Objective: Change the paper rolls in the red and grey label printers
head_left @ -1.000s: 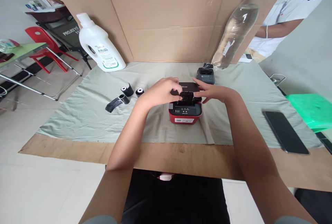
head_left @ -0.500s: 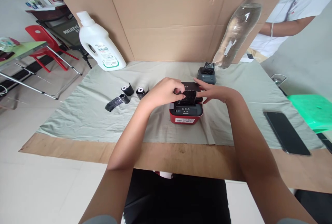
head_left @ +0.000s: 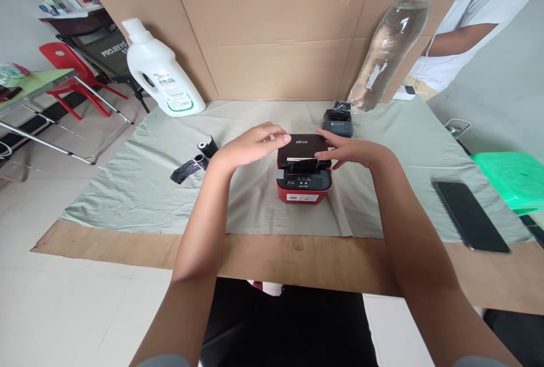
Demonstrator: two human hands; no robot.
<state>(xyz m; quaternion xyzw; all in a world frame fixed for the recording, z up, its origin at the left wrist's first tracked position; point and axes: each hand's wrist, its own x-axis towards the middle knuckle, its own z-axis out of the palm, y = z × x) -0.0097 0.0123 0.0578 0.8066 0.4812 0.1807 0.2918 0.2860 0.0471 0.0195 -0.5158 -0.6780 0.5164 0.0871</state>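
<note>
A small red-and-black printer (head_left: 304, 183) stands on the cloth in front of me, its dark lid (head_left: 302, 146) lying flat. A glossy black strip (head_left: 304, 166) sticks out at the slot along the lid's front edge. My left hand (head_left: 255, 145) hovers at the lid's left side, fingers stretched and apart, with nothing in it. Spread fingers of my right hand (head_left: 346, 149) rest on the right edge of the lid. Behind it sits a smaller grey printer (head_left: 338, 123), also with black film on top. Black rolls (head_left: 204, 149) lie to the left, partly hidden by my arm.
A white detergent bottle (head_left: 164, 75) leans at the back left against the cardboard (head_left: 276, 33). At the back right leans a tall water bottle (head_left: 389, 50). A phone (head_left: 470, 215) lies on the right, near a green stool (head_left: 514, 180). Another person's arm (head_left: 461, 41) shows beyond.
My left hand has come off the black strip and moved left, its fingers opening. The strip now lies lower, and more of the lid shows. My right hand has stayed almost still.
</note>
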